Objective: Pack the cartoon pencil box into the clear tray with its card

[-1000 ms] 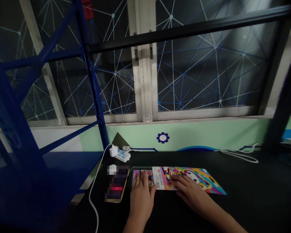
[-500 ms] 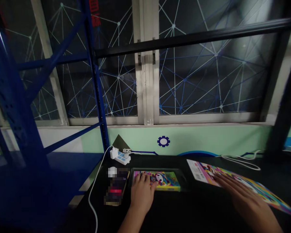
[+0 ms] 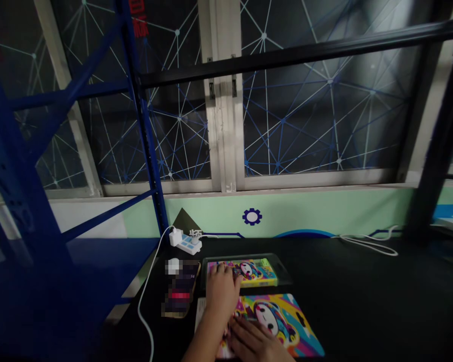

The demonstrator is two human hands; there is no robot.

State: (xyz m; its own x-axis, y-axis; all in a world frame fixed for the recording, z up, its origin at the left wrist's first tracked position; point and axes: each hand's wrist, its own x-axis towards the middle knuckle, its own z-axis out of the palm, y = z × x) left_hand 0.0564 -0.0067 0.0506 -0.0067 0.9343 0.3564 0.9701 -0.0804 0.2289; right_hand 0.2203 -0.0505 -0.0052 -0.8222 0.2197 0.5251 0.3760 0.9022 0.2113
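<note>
My left hand (image 3: 222,291) rests palm down on the left part of a small colourful box (image 3: 263,271) with a cartoon figure, its fingers stretched forward over it. The box lies in a shallow dark tray (image 3: 284,274). In front of the tray lies a larger colourful sheet (image 3: 290,327) with a similar cartoon figure and a whitish left edge. My right hand (image 3: 254,339) lies flat on this sheet, fingers extended toward my left forearm, its thumb hidden. My left forearm crosses over the left part of the sheet.
A phone (image 3: 183,289), partly pixelated, lies left of the tray on the black table (image 3: 362,301). Behind it sits a white power strip (image 3: 189,244) with a white cable (image 3: 141,296) running down the left. Another cable (image 3: 373,244) lies at the back right. A blue rack post (image 3: 145,125) stands left.
My right hand and the colourful sheet have moved from the right side to the middle, in front of the tray. My left hand stays on the box. The view has shifted slightly.
</note>
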